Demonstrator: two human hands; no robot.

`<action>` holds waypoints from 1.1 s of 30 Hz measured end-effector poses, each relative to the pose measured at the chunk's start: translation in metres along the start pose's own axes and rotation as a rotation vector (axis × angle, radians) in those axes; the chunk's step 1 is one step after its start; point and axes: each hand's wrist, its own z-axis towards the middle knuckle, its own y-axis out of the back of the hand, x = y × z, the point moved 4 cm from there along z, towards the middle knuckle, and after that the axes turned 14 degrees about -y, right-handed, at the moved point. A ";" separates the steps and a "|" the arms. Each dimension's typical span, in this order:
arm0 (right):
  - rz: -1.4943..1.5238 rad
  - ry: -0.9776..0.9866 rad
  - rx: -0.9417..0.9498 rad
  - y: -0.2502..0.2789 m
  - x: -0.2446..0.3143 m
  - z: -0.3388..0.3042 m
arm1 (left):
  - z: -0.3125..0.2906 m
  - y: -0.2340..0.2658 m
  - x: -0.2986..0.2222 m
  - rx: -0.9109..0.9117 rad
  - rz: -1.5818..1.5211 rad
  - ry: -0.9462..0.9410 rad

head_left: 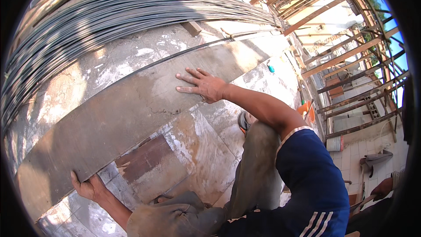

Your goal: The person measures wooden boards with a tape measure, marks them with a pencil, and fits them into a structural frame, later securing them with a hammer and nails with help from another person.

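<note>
The left hand grasps the long board by its edge — the right hand lies spread on top.

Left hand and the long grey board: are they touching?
Touching: the head view shows the left hand on the lower edge of the long grey board, fingers lapping onto its face.

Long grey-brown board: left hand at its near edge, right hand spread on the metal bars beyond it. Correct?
One slip: the right hand is spread on the long grey-brown board, not the metal bars, per the head view. The left hand is at its near edge.
</note>
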 end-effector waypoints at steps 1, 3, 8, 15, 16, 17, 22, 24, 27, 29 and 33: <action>-0.007 0.002 -0.024 -0.002 -0.004 0.001 | 0.003 0.002 0.002 0.044 -0.023 0.027; -0.026 0.016 -0.075 -0.006 -0.017 0.009 | 0.011 0.005 0.009 0.127 -0.073 0.072; -0.135 0.040 0.017 0.009 -0.009 0.028 | -0.019 -0.023 0.018 -0.008 -0.052 0.007; -0.114 0.044 -0.003 -0.016 -0.002 0.017 | -0.025 -0.034 0.021 -0.020 -0.135 0.016; -0.066 0.085 -0.059 -0.016 0.002 0.010 | -0.023 -0.031 0.023 -0.019 -0.147 0.011; 0.027 0.169 -0.132 -0.006 0.013 0.007 | -0.023 -0.026 0.024 -0.011 -0.192 0.023; 0.558 0.284 -0.223 0.047 0.052 0.062 | -0.028 -0.006 0.018 0.083 -0.013 -0.053; 0.551 0.332 -0.359 0.085 0.107 0.079 | -0.023 0.001 0.026 0.149 0.025 -0.108; 0.446 0.447 -0.353 0.122 0.166 0.114 | -0.019 -0.001 0.028 0.243 0.131 -0.152; 0.507 0.513 -0.311 0.128 0.188 0.144 | -0.023 -0.008 0.019 0.272 0.188 -0.128; 0.485 0.438 -0.400 0.119 0.189 0.195 | -0.033 -0.018 0.007 0.288 0.251 -0.002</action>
